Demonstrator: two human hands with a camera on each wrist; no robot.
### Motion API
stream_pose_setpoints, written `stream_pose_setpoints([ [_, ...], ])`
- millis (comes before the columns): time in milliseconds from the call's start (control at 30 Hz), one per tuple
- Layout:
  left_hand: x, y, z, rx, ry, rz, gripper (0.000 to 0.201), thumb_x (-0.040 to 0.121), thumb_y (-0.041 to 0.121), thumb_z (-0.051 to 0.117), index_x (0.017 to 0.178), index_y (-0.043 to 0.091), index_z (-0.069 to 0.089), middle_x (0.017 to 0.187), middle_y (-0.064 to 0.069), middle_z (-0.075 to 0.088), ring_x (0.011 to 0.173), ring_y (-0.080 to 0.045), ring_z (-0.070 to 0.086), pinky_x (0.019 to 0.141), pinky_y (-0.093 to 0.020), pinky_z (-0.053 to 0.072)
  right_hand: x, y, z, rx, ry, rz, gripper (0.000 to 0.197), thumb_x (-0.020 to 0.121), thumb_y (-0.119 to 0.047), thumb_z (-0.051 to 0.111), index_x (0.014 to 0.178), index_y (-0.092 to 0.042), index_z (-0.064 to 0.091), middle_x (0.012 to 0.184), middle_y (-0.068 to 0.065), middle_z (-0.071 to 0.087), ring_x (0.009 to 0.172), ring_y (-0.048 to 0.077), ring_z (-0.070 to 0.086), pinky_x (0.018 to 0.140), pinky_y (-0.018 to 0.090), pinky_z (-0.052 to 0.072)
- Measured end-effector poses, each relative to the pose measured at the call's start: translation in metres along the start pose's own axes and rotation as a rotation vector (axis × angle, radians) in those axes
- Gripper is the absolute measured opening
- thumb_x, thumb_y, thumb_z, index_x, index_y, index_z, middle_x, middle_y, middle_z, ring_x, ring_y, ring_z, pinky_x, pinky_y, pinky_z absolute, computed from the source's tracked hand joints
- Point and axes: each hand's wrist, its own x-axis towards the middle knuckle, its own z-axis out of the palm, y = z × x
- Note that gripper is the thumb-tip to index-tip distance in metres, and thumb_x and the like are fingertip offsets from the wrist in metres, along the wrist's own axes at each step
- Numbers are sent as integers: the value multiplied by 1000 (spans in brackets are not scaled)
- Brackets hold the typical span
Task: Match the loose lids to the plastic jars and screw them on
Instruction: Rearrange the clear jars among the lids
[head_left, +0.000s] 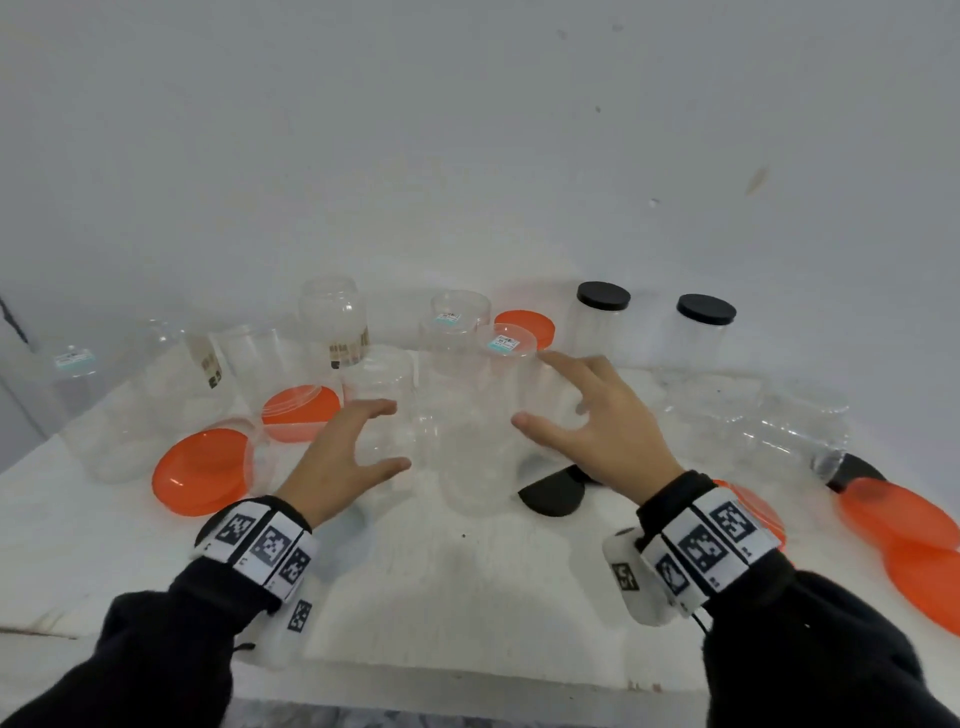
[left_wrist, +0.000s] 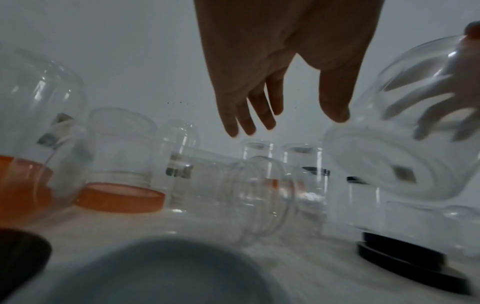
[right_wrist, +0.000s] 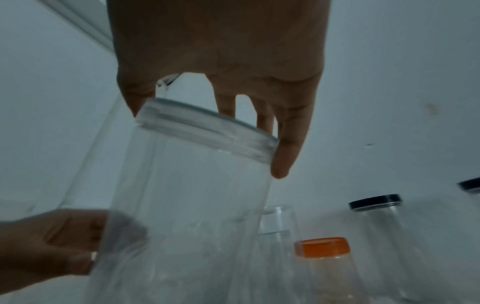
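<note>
A tall clear jar (head_left: 478, 441) (left_wrist: 405, 164) (right_wrist: 187, 195) stands in the middle of the white table, a small sticker on its top end. My right hand (head_left: 530, 389) (right_wrist: 207, 133) grips its upper part, thumb on the near side and fingers round the far rim. My left hand (head_left: 397, 436) (left_wrist: 285, 123) hovers open just left of the jar, fingers spread and holding nothing. A loose black lid (head_left: 553, 493) (left_wrist: 405, 257) lies by the jar's foot on the right. Loose orange lids (head_left: 202, 470) lie to the left.
Several lidless clear jars (head_left: 332, 317) crowd the back and left by the wall. Two jars with black lids (head_left: 602, 296) stand at the back right. A clear jar (head_left: 769, 431) lies on its side at right, near more orange lids (head_left: 898, 514). The table's front edge (head_left: 467, 675) is close.
</note>
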Motion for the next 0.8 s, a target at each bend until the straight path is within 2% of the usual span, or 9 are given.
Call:
stream_pose_setpoints([
  [100,17,-11,-3,119,45,-8,61,76,30,74,128,16,47,128,2,45,115,-12,39,103,-32,32,9,17,-16,67,145,83,66,74,-57,65,133,-40,42,126,-9,41,101,10,51,89,31,44],
  [233,32,-26,5,310,-47,-97,76,73,40,75,134,11,42,138,-9,41,127,-24,35,108,-39,27,31,53,-25,47,189,149,69,74,-55,68,135,-33,42,132,-3,40,113,18,49,95,38,45],
  [300,36,-32,9,382,-77,-141,80,71,46,74,135,11,41,141,-9,41,130,-25,35,110,-41,25,43,72,-26,-4,179,162,73,72,-57,68,136,-32,41,134,-1,39,117,20,47,95,41,45],
  [400,39,-37,15,485,-116,-200,79,74,53,68,137,16,39,143,-5,40,133,-24,33,113,-47,17,63,97,-24,-47,173,174,76,71,-56,70,136,-30,41,136,1,37,123,22,43,95,39,43],
  [500,41,-39,20,585,-158,-239,72,79,55,62,138,20,38,144,-1,39,135,-21,29,113,-43,11,80,119,-19,-56,142,174,77,71,-53,72,136,-28,41,138,2,36,125,24,40,96,41,41],
  [667,39,-42,22,550,-126,-241,71,78,52,66,136,20,41,142,-1,41,135,-21,28,112,-39,11,102,145,-3,-104,35,163,77,71,-51,72,137,-26,40,143,1,33,128,26,34,98,44,39],
  [733,38,-42,22,540,-131,-248,77,73,63,62,135,21,42,142,0,41,134,-21,29,112,-39,12,111,150,2,-127,-5,143,77,72,-51,72,137,-26,40,145,0,31,128,25,33,98,44,39],
  [800,38,-41,20,530,-149,-258,93,59,76,47,135,22,43,142,0,41,134,-22,29,112,-40,13,119,154,7,-150,-43,118,77,72,-51,72,137,-26,41,146,-1,29,129,25,32,98,44,39],
])
